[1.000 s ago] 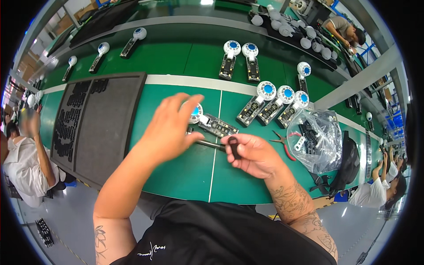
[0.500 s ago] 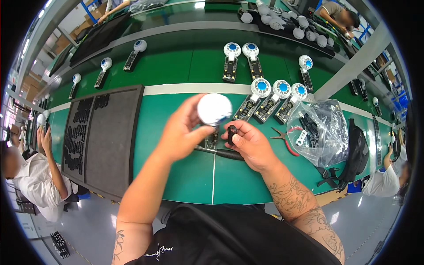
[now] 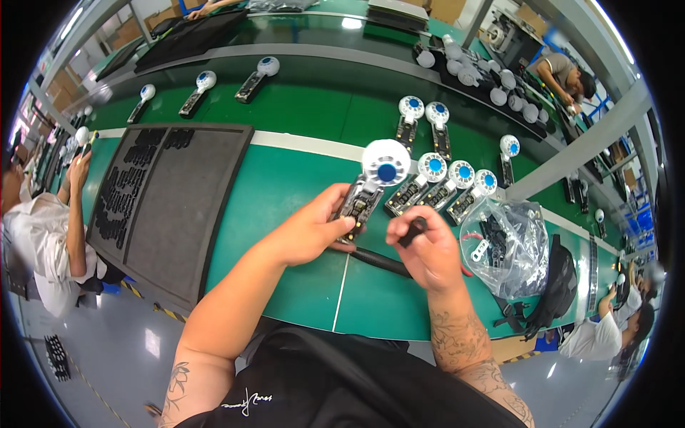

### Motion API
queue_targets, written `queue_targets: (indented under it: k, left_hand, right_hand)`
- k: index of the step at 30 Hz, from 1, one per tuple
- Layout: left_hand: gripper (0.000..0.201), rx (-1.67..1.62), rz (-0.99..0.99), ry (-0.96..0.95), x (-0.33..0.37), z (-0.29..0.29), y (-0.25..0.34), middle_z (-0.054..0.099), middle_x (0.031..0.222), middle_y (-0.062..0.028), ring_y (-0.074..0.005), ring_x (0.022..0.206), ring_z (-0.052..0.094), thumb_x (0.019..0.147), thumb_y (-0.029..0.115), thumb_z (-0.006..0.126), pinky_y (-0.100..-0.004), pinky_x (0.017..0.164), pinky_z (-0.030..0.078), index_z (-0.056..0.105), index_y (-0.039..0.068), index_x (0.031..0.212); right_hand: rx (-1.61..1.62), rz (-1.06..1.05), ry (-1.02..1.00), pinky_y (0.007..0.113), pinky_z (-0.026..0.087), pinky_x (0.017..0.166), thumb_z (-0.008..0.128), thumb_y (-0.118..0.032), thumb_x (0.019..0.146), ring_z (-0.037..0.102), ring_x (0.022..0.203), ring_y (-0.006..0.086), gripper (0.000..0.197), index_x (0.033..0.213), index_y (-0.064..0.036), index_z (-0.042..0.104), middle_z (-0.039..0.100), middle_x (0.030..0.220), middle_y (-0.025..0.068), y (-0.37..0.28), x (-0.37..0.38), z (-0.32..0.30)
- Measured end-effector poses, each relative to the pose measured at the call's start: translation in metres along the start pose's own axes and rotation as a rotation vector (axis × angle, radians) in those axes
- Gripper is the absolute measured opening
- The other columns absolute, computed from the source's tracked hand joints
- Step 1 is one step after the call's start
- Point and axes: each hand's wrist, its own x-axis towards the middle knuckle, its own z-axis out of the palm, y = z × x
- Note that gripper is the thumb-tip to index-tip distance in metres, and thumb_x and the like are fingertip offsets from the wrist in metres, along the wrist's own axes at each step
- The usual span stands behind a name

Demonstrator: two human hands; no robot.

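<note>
My left hand (image 3: 310,232) is closed around the dark handle of a handheld device (image 3: 359,203). The device stands tilted over the green bench, its round white head with a blue centre facing up and circuitry exposed along the handle. Just to its right, my right hand (image 3: 437,253) pinches a small black plastic part (image 3: 414,230), held apart from the device. Beneath both hands lies a tool with a black grip (image 3: 382,262), its ends partly covered by them.
Several similar devices (image 3: 432,167) lie beyond my hands, others along the green belt (image 3: 314,100). A dark foam tray (image 3: 187,200) with black parts is at left. At right are a clear bag of parts (image 3: 524,260), red-handled pliers (image 3: 467,272) mostly hidden, and a black pouch (image 3: 556,285). People work on both sides.
The device has turned in my left hand, so its blue-centred face and circuitry now show. My right hand has rotated upward with the black part. The whole view has shifted.
</note>
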Motion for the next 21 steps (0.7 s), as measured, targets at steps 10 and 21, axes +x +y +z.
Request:
queue_targets:
  k: [10,21]
  left_hand:
    - [0.049,0.383,0.12,0.038,-0.069,0.014,0.007,0.062,0.124,-0.0157,-0.021,0.098,0.066,0.103,0.003,0.055,-0.0318,0.077,0.061,0.041,0.004,0.149]
    - [0.043,-0.777,0.196,0.016,-0.1,-0.049,-0.019,0.068,0.114,-0.0201,-0.03,0.092,0.071,0.102,0.029,0.054,-0.0365,0.059,0.057,0.054,0.002,0.136]
  right_hand:
    - [0.076,-0.105,0.062,0.041,0.056,0.099,0.071,-0.017,0.102,0.063,0.117,0.0291,0.041,0.135,-0.002,0.051,0.06,0.115,0.013,-0.022,0.024,0.045]
    - [0.097,0.055,-0.068,0.044,0.055,0.1,0.073,-0.01,0.096,0.062,0.119,0.0334,0.039,0.129,-0.0034,0.054,0.061,0.117,0.0136,0.019,-0.006,0.059]
